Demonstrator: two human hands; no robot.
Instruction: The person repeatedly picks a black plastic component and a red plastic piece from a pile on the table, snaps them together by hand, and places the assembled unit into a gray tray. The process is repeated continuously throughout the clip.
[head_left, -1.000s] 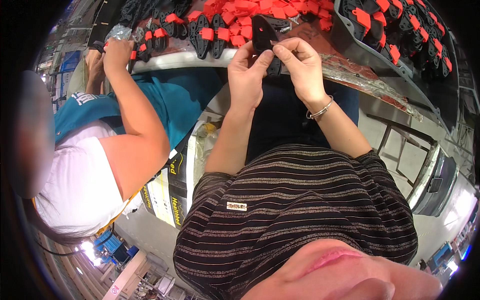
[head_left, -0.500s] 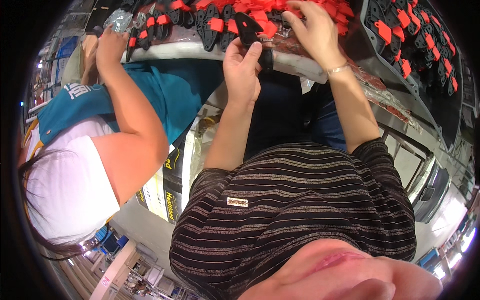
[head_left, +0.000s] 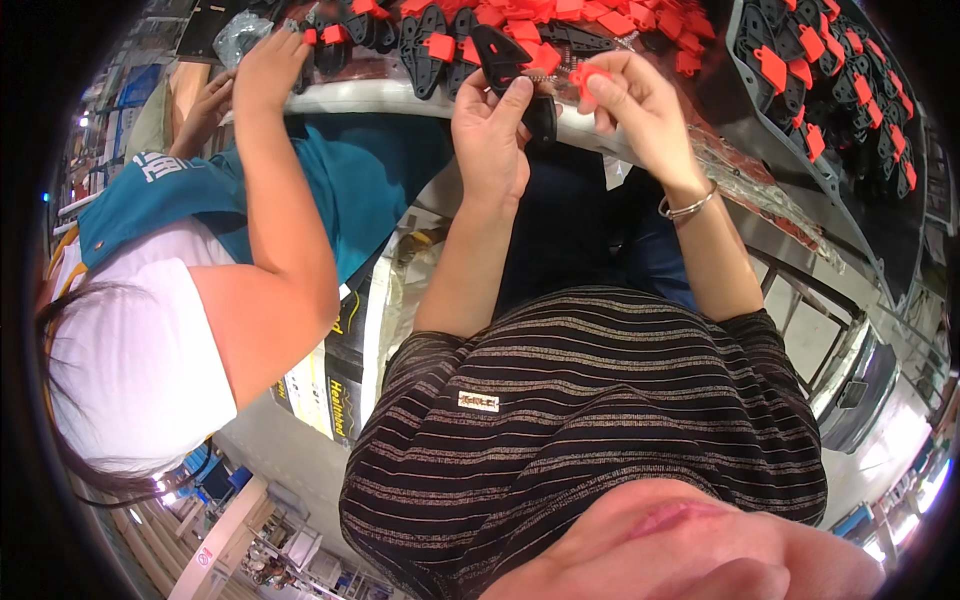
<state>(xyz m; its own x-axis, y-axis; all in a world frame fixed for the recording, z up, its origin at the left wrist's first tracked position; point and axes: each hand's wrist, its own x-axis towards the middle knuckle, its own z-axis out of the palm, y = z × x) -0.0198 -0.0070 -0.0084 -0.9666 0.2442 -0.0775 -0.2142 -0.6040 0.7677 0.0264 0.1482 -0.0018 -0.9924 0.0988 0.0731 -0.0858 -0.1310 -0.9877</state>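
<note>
My left hand (head_left: 490, 130) grips a black pointed plastic part (head_left: 497, 52) at the edge of the workbench (head_left: 400, 100). My right hand (head_left: 635, 95) pinches a small red plastic piece (head_left: 585, 75) just to the right of that black part, close to it. Both hands hover over the bench's front edge. Beyond them lies a heap of loose red pieces (head_left: 540, 12) and a row of black parts with red inserts (head_left: 420, 45).
A co-worker in a white shirt and teal apron sits at my left, an arm (head_left: 275, 180) reaching onto the bench. A black tray (head_left: 830, 90) filled with assembled black-and-red parts stands at the right. Cardboard boxes (head_left: 330, 390) sit under the bench.
My right hand reached into the red heap, then came back beside the black part holding a red piece. My left hand kept hold of the black part throughout.
</note>
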